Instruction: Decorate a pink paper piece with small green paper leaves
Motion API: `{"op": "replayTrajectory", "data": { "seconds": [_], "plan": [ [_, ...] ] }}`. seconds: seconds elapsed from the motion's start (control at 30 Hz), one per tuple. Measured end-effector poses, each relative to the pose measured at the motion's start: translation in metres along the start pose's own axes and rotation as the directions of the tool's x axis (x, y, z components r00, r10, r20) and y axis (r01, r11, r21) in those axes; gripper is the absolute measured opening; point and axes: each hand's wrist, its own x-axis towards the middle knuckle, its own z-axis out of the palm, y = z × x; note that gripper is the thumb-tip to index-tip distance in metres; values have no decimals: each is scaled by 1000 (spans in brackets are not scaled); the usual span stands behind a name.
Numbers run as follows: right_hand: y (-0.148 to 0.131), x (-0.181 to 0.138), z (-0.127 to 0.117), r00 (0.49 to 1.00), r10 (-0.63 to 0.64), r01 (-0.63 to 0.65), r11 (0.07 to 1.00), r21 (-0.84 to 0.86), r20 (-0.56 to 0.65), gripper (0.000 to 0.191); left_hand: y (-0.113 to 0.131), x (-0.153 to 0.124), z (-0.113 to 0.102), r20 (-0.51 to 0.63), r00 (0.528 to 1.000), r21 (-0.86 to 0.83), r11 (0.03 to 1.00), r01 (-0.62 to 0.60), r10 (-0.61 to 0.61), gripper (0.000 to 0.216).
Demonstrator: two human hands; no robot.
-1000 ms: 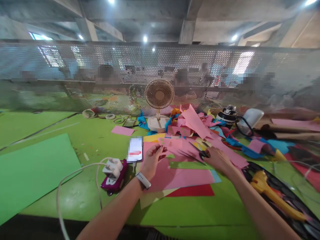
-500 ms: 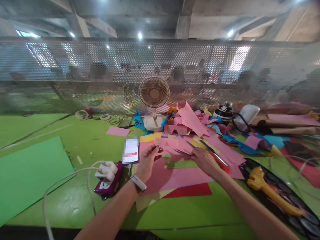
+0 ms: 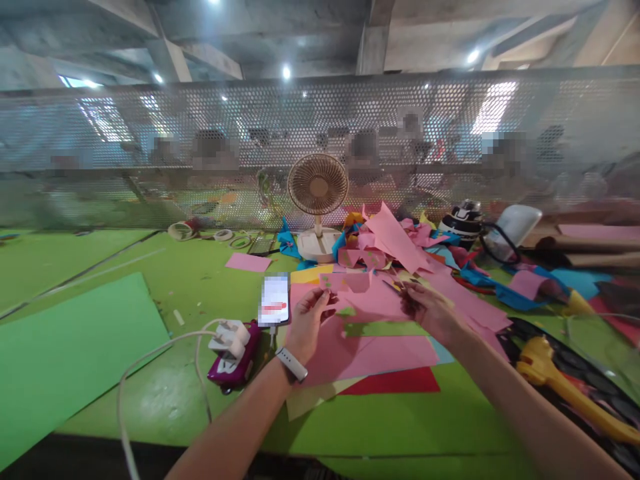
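My left hand [image 3: 309, 321], with a white wristband, pinches the left edge of a pink paper piece [image 3: 367, 299] held just above the table. My right hand [image 3: 431, 312] is closed on the right side of the same piece, its fingertips together near the top edge. Under both hands lie larger pink sheets [image 3: 370, 352] on a red sheet [image 3: 400, 381]. I see no scissors in either hand.
A phone [image 3: 274, 300] lies left of my left hand beside a purple power strip [image 3: 235, 355] with a white plug and cable. A small fan [image 3: 318, 200] stands behind a heap of paper scraps [image 3: 400, 250]. A yellow glue gun [image 3: 555, 373] lies right, and a green sheet [image 3: 70, 340] left.
My right hand held scissors a second ago; it has let them go and moved left and up to grip the pink piece. My left hand kept its hold.
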Motion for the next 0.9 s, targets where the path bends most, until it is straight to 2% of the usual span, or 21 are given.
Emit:
{"op": "replayTrajectory", "data": {
  "seconds": [0.1,0.17,0.23,0.37,0.47,0.53,0.6,0.73,0.8,0.9],
  "plan": [
    [-4,-5,4,999,45,-50,983,178,31,32,1,-1,0,-14,1000,-8,1000,3,-3,19],
    [-7,-10,9,997,33,-46,982,185,71,29,1,-1,0,-18,1000,-6,1000,5,-6,19],
    [-11,-16,14,993,18,-31,994,105,116,30,0,-1,0,-17,1000,-1,1000,9,-9,19],
    [-17,-24,20,987,58,-51,997,-51,150,40,-2,0,0,-29,1000,0,1000,3,-3,20],
    [-22,-26,20,975,92,-51,979,-199,202,40,-3,2,-1,-36,999,9,1000,-2,2,22],
    [-27,-26,20,959,102,-25,959,-283,263,37,-3,4,-2,-53,998,11,1000,-13,14,24],
    [-30,-27,19,948,64,56,931,-360,311,33,-4,5,-3,-67,997,11,1000,-25,25,26],
    [-31,-31,20,922,31,219,781,-586,385,26,-6,6,-4,-74,997,19,999,-28,29,24],
    [-28,-33,21,927,16,268,672,-690,376,21,-6,6,-4,-84,996,22,999,-25,27,24],
    [-23,-34,24,938,-89,332,514,-791,336,20,-6,5,-3,-80,997,36,999,-20,23,25]
  ]
}}
